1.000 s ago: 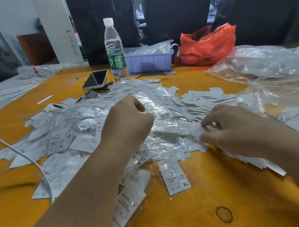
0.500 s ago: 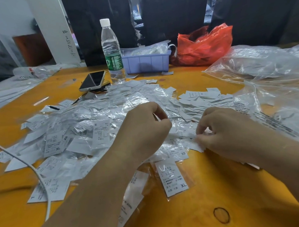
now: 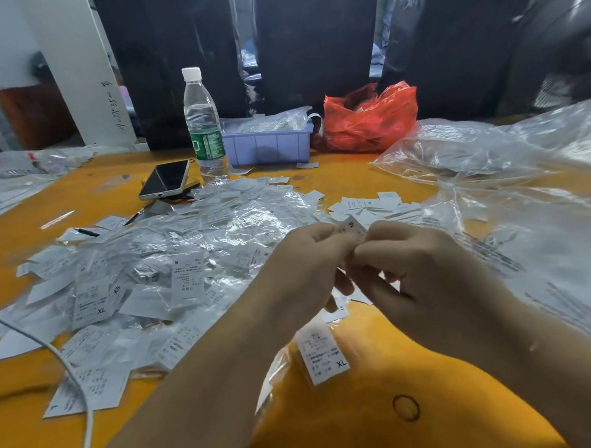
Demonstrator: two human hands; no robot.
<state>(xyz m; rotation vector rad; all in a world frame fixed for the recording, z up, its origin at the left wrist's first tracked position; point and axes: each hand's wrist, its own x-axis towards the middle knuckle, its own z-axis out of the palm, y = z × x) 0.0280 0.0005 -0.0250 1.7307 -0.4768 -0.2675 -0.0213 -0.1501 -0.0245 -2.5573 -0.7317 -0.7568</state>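
Both hands meet in the middle, raised above the orange surface (image 3: 363, 414). The left hand (image 3: 299, 267) and the right hand (image 3: 421, 276) each have a pinching grip on one small white label (image 3: 352, 226), which sits just above the near-right edge of the pile of bagged labels (image 3: 187, 262). The risk, as I read it, is that the label is thin and slick. If either grip slackens, it drops among look-alikes. If the hands pull apart too hard, it may crease or tear.
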